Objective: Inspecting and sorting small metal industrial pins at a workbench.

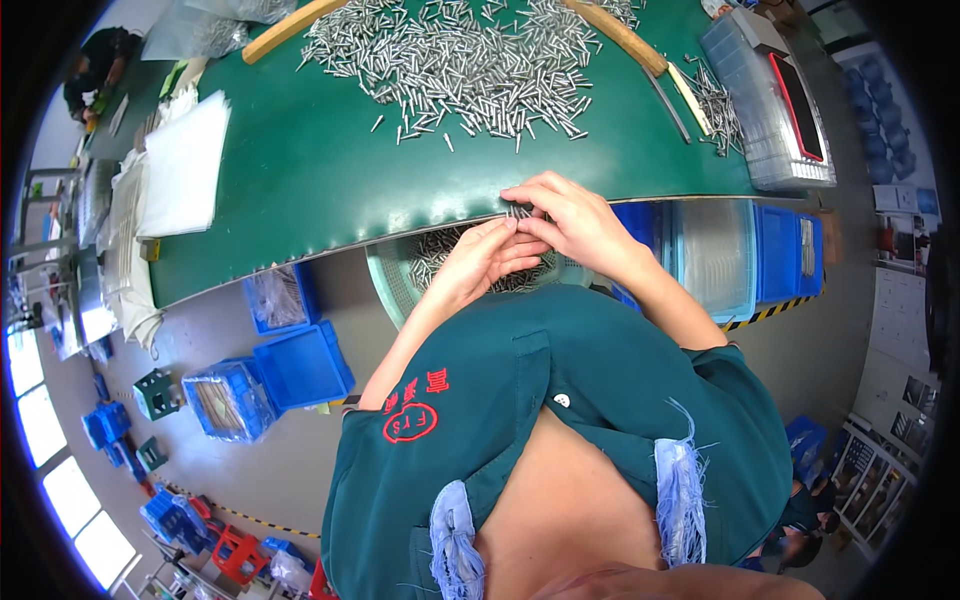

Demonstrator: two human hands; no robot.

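My two hands meet at the front edge of the green table. My right hand (582, 228) is closed around several small silvery metal pins (518, 211), which stick up between thumb and fingers. From the left, my left hand (474, 264) pinches at the same pins with thumb and forefinger, its other fingers curled. Just below my hands, a pale green basket (385, 285) holds many more such pins, partly hidden by my hands and shirt. Farther back, a big loose heap of pins (480, 80) is spread over the table (330, 180).
Wooden strips (622, 36) flank the heap. White sheets (186, 165) lie at the left; clear plastic boxes (755, 120) with a red-edged phone (797, 107) stand at the right. Blue crates (303, 365) sit on the floor. A person (100, 65) is at the far left.
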